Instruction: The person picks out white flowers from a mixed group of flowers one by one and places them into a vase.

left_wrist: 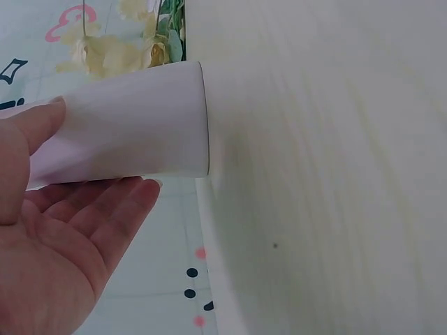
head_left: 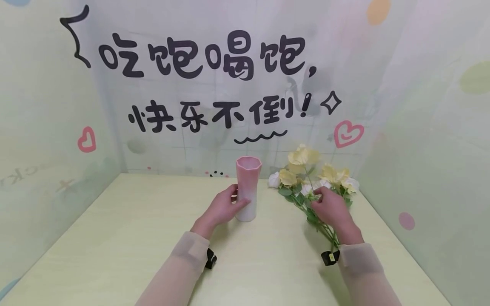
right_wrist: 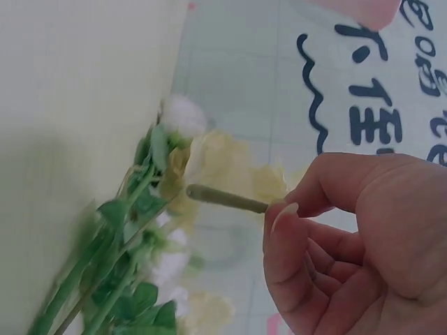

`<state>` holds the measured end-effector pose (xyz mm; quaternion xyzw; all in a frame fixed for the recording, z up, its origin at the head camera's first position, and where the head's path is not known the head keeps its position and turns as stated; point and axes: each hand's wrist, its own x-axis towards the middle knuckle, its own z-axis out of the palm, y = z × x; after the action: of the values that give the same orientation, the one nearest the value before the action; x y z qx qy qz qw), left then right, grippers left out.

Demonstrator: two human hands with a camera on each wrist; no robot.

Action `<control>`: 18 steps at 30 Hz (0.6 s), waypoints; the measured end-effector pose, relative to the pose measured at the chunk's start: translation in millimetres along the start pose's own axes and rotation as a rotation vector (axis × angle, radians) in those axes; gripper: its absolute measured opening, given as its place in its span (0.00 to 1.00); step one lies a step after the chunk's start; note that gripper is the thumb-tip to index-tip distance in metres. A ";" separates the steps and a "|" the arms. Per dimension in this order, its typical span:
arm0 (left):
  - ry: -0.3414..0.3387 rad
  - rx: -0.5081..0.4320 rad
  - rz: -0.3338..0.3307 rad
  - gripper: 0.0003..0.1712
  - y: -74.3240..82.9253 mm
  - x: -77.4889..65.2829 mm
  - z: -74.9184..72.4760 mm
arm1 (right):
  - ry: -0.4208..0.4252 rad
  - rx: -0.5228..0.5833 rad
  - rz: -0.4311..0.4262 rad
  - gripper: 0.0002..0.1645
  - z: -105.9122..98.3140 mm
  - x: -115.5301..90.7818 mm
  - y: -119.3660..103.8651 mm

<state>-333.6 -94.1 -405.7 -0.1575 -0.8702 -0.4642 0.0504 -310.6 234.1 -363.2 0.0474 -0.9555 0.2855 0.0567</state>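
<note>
A tall vase [head_left: 248, 191], pink at its wavy rim and fading to white below, stands upright on the table. My left hand [head_left: 223, 207] holds it from the left, thumb on the near side and fingers behind. In the left wrist view, the vase's white lower part [left_wrist: 140, 125] lies between thumb and fingers. Between thumb and fingertips, my right hand [head_left: 334, 208] pinches the thin green stem [right_wrist: 227, 199] of a yellow flower [head_left: 302, 155], whose bloom rises above the hand. The stem's cut end sticks out past the fingertips in the right wrist view.
Beneath and behind the right hand lies a bunch of yellow and white flowers [head_left: 338, 176] with green leaves, its stems [head_left: 325, 231] pointing toward me. Printed walls enclose the pale wooden table [head_left: 134, 238] at the back and both sides.
</note>
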 end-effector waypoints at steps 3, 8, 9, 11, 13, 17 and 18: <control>-0.002 0.003 -0.003 0.35 -0.4 0.3 0.0 | 0.004 0.019 -0.026 0.25 2.8 -3.0 -11.9; -0.005 0.005 -0.003 0.35 -0.5 0.8 -0.7 | -0.023 0.057 -0.068 0.25 11.3 -8.2 -27.5; -0.006 0.003 -0.003 0.35 -0.5 0.8 -0.8 | -0.035 0.065 -0.073 0.25 13.6 -9.1 -29.7; -0.009 0.001 -0.003 0.35 -0.2 0.8 -1.0 | -0.058 0.086 -0.087 0.25 18.4 -10.5 -34.4; -0.010 0.003 -0.005 0.36 0.5 0.7 -1.2 | -0.078 0.086 -0.105 0.25 23.4 -11.2 -37.9; -0.016 0.009 -0.007 0.36 2.6 0.2 -1.9 | -0.121 0.062 -0.124 0.24 33.1 -12.2 -43.5; -0.018 0.012 -0.008 0.36 3.2 -0.1 -2.1 | -0.131 0.052 -0.128 0.23 35.5 -12.5 -44.6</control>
<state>-332.6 -94.2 -402.1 -0.1579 -0.8739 -0.4579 0.0419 -295.6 178.1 -370.3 0.1286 -0.9445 0.3021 0.0111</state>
